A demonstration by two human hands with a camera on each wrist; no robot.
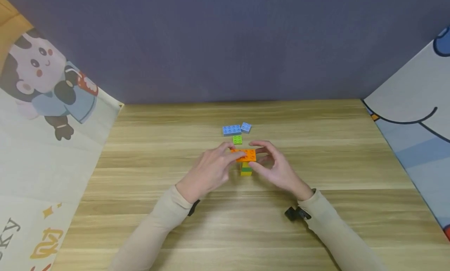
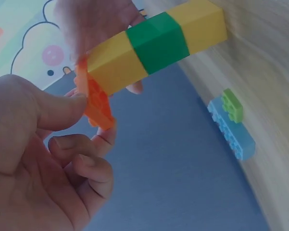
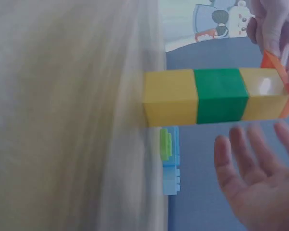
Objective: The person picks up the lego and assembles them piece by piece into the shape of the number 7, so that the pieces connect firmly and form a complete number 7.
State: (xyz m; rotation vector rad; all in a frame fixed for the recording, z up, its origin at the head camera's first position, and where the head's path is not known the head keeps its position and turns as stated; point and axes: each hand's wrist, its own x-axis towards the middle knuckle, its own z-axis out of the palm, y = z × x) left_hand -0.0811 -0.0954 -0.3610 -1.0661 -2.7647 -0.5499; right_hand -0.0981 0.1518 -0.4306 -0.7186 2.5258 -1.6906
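Note:
A tower of yellow, green and yellow blocks (image 3: 220,96) stands upright on the table. On its top lies a thin orange brick (image 1: 251,155) with studs, jutting out past the tower toward the left hand. My left hand (image 1: 208,170) pinches this orange brick at its left part; in the left wrist view the thumb presses one face and a finger reaches the edge. Close to the tower's right side is my right hand (image 1: 279,171), its fingers spread and loosely bent. The right wrist view shows its fingers (image 3: 226,156) apart from the blocks, holding nothing.
Behind the tower lie a long blue brick (image 1: 231,130), a small blue brick (image 1: 246,127) and a small light-green brick (image 1: 237,139). A dark wall panel (image 1: 246,48) rises at the wooden table's (image 1: 158,146) far edge. Printed panels flank both sides.

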